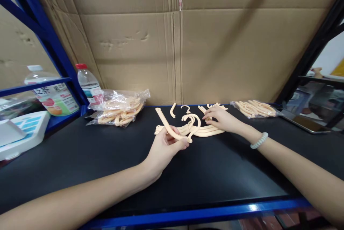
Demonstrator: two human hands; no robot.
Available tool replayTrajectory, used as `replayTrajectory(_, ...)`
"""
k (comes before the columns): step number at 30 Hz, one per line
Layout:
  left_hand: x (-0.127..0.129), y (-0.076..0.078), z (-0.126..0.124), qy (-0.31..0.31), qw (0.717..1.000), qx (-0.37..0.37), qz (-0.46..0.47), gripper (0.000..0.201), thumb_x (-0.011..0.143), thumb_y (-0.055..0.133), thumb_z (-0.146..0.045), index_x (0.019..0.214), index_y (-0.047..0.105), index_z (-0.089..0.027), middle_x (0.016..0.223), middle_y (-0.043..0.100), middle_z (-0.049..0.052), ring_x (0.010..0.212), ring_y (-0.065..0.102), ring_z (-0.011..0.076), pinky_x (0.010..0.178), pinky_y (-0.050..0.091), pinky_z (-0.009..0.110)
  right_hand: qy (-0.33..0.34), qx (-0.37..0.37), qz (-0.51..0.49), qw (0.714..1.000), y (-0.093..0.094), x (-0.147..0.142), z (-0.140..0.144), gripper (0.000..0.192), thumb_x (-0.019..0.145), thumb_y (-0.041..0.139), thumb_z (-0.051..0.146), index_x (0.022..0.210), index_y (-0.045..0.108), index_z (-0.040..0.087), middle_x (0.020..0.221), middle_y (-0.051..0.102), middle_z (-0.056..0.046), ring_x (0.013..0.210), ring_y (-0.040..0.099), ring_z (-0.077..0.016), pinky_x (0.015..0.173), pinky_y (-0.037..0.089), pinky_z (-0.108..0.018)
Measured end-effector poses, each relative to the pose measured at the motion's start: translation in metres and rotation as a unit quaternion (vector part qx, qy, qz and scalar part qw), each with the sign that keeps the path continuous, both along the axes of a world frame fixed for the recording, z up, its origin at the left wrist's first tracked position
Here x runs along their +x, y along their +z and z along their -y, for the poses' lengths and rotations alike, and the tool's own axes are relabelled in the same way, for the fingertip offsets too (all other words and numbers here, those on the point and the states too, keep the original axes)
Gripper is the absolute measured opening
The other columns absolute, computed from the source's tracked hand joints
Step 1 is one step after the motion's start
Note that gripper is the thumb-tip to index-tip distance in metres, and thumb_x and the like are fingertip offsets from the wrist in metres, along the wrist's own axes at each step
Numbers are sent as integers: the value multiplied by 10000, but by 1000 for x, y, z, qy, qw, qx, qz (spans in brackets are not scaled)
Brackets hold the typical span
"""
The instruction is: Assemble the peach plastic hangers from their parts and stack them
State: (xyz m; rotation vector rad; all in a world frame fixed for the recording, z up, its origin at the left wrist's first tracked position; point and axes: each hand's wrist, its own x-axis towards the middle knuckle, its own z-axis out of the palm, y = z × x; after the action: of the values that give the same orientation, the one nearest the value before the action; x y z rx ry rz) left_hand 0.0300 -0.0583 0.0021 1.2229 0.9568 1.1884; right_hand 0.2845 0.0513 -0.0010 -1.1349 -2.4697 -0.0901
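My left hand point(168, 145) is closed round a beige plastic hanger arm point(166, 124) with a curved hook point(198, 124) at its lower end. The arm slants up to the left above the black tabletop. Just behind it lies a stack of beige folding hangers point(208, 131), partly covered by the held piece. My right hand point(221, 118) is farther back to the right, its fingers curled down on loose beige hanger arms point(202, 109); its fingertips seem to pinch one. A loose hook point(186, 108) and a short hanger arm point(173, 111) lie near the cardboard.
Bagged hanger parts lie at the left point(120, 109) and right point(255, 108). More small hooks point(219, 106) sit behind my right hand. A phone point(306, 122) lies at far right. A red-capped bottle point(90, 84) stands back left by the blue frame point(51, 48). Cardboard point(129, 50) walls the back.
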Motion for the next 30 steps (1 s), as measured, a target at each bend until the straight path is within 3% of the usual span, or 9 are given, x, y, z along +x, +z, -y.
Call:
replayTrajectory(6,0,-2,-1,-9,1000,-2,12,341,688,771,-193,856,475,-169,740,689,10,748,662,133,742,539,273,11,7,-4,1000,-2,-4,-7,146,795,579,120,781,713,175,942,710,-94,974,596,-265,922,428,-463)
replayTrajectory(11,-1,-3,-3,-3,999,-14,45,369,663,797,-200,862,489,-167,766,685,8,784,667,143,775,547,286,-5,-20,-169,985,2,-7,-1,154,816,527,161,779,673,193,874,713,-61,764,645,-201,781,500,-396)
replayTrajectory(13,-1,-3,-3,-2,998,-21,59,368,656,802,-196,852,492,-166,774,687,8,791,667,144,785,545,284,-18,-58,-277,959,6,-11,7,172,847,501,220,877,668,192,743,691,-36,597,622,-158,662,518,-347)
replayTrajectory(15,-1,-2,-4,-1,997,-30,71,358,647,806,-190,838,504,-160,779,689,11,796,665,142,795,541,281,-6,-99,-379,920,11,-18,18,199,858,515,282,948,659,178,635,654,-12,552,614,-152,614,523,-329)
replayTrajectory(17,-1,-1,-4,1,996,-41,80,347,640,808,-183,835,522,-153,789,691,14,806,663,141,804,537,278,18,-138,-459,878,17,-27,31,223,838,578,332,957,664,165,659,666,-26,642,652,-169,660,541,-337)
replayTrajectory(19,0,-1,-4,2,995,-50,87,340,637,807,-174,838,534,-148,794,691,15,815,662,141,813,533,276,32,-175,-519,836,20,-38,43,244,804,639,373,923,683,164,810,704,-66,751,670,-178,740,550,-351)
replayTrajectory(22,0,0,-4,-2,994,-53,99,334,634,808,-165,817,530,-150,772,688,11,797,660,135,814,529,273,34,-224,-579,783,21,-51,57,263,762,688,414,866,707,173,944,709,-86,783,657,-170,804,548,-369)
replayTrajectory(25,0,0,-5,-9,993,-52,108,341,640,806,-162,796,503,-158,748,684,3,773,656,125,809,525,276,18,-280,-605,745,16,-58,63,248,665,778,346,821,696,172,904,700,-69,782,650,-172,837,542,-389)
replayTrajectory(30,0,0,-5,-16,993,-49,109,383,644,805,-152,823,467,-171,756,685,-4,785,659,130,825,517,292,9,-357,-649,671,9,-63,67,421,608,785,171,1006,657,227,995,632,-34,807,651,-152,875,531,-369)
